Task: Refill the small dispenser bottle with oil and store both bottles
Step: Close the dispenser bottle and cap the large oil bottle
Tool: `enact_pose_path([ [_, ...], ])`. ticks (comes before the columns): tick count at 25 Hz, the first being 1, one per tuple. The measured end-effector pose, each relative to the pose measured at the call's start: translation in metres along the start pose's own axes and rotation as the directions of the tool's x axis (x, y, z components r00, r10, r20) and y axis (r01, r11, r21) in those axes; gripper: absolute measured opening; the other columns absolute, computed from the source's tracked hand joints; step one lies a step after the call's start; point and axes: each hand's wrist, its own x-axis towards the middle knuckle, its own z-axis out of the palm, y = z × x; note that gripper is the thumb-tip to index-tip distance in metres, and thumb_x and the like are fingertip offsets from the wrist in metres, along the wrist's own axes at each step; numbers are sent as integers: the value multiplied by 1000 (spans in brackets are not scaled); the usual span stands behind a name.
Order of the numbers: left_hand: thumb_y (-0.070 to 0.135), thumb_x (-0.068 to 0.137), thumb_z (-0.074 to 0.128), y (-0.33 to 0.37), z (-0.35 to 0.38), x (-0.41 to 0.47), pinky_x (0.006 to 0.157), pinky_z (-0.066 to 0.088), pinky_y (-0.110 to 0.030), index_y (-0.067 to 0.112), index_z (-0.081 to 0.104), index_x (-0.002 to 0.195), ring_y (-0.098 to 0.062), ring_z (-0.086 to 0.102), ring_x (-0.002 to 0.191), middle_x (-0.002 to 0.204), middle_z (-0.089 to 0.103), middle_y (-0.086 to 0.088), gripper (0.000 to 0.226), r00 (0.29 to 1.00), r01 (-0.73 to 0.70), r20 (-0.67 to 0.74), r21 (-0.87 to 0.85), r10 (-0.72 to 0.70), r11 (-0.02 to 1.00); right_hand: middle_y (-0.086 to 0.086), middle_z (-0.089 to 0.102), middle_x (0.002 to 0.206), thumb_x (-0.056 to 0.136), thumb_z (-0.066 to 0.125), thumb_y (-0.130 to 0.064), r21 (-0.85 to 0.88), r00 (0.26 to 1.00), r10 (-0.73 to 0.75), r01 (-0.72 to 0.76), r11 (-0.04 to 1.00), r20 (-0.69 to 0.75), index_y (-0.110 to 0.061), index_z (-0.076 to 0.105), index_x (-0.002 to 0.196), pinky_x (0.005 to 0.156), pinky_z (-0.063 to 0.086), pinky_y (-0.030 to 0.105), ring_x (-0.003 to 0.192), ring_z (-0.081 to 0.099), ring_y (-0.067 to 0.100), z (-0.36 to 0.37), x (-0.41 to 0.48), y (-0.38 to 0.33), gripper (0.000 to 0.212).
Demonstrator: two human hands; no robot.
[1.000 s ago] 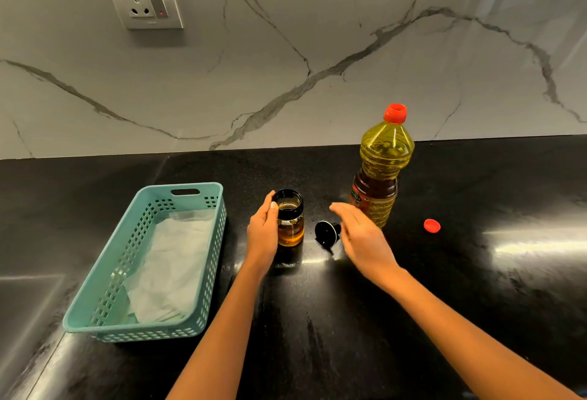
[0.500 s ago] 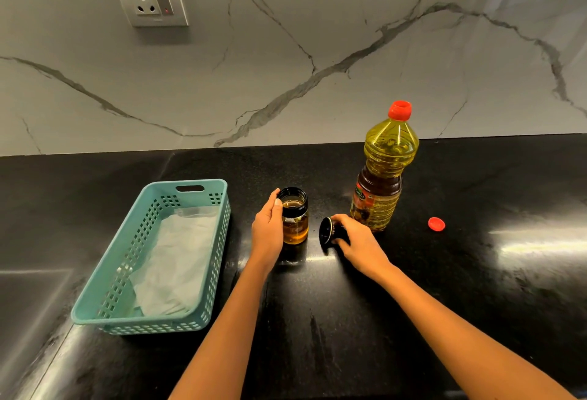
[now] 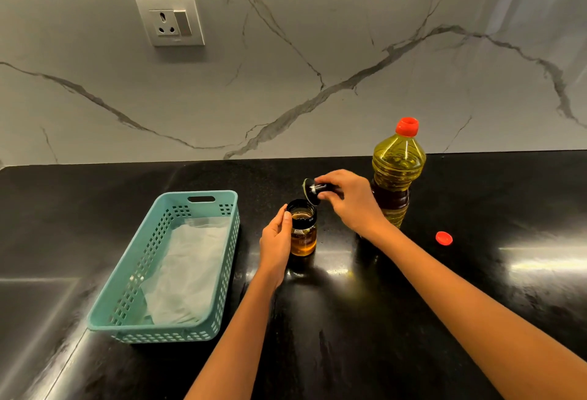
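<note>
The black counter [image 3: 444, 320] carried everything, with the teal basket [image 3: 203, 334] and its white cloth [image 3: 187, 269] to the left, well apart from the bottles. The large oil bottle [image 3: 397, 174] stood upright at the back right with a red top on its neck, just behind the right hand [image 3: 346, 201], and a loose red cap [image 3: 443, 238] lay further right. The left hand [image 3: 275, 245] was curled against the side of the small jar [image 3: 304, 229], which stood open and partly full of amber oil. The right hand's fingers were pinched on the black dispenser lid [image 3: 313, 191], held tilted just above the jar's mouth. Seated crooked, the lid would probably cross-thread or leak, and oily fingers might let it slip. A right elbow swung back could well knock the tall bottle over
</note>
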Motion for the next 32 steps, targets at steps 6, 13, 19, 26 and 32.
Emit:
enact_pose_path([
  [6,14,78,72,-6,-7,-2,88,40,-16,25,41,137,5,53,104,114,58,14,68,990,-96,112,105,84,990,13,63,118,81,64,3,-139,941,5,45,989,339,-8,61,119,94,47,31,111,58,23,-1,26,-25,40],
  [13,17,75,75,-11,-7,4,93,38,-20,24,42,137,-3,49,114,119,56,12,70,993,-98,85,143,86,985,10,59,124,79,66,1,-238,881,75,44,970,468,-9,62,119,98,45,35,117,53,24,4,36,-33,41],
  [19,15,76,74,-15,-6,6,98,39,-21,30,40,137,-1,50,117,128,56,10,72,989,-131,86,154,118,979,11,62,121,79,67,-1,-266,870,98,39,963,483,-6,62,118,98,46,37,115,56,24,10,38,-33,40],
  [26,20,76,74,-20,-4,7,102,41,-30,35,41,136,-3,51,119,127,58,8,70,989,-135,83,164,122,977,12,63,119,80,68,-5,-266,908,106,6,964,405,-5,61,118,95,48,38,112,58,25,16,32,-34,39],
  [32,20,74,76,-1,-1,-3,101,30,-20,25,29,144,-4,37,127,141,44,2,85,982,-189,67,313,177,931,9,55,132,80,71,-16,-202,922,112,-38,979,371,-16,51,132,102,43,38,123,50,23,10,19,-34,56],
])
